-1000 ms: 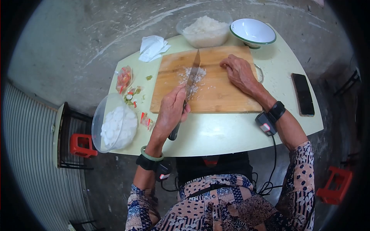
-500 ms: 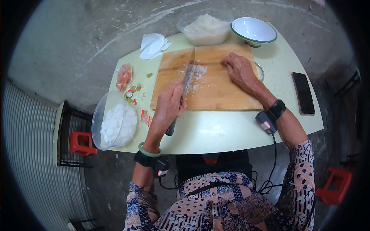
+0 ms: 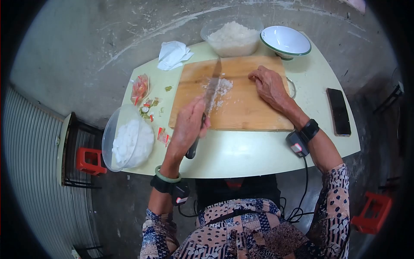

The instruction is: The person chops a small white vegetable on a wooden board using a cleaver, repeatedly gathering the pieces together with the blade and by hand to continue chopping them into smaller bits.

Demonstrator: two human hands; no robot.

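Mincing under way: left hand (image 3: pixel 189 125) grips knife (image 3: pixel 211 91) over white minced pile (image 3: pixel 223 86) on cutting board (image 3: pixel 246 110), right hand (image 3: pixel 269 84) rests loosely curled, empty; next chop likely needs scattered bits regathered.

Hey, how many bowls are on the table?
3. One clear bowl at the table's left edge, a second clear bowl behind the cutting board, and a white bowl beside it.

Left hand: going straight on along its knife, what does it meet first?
Probably the white minced pile on the cutting board, just ahead of the left hand under its knife; the clear bowl comes after. Height unclear.
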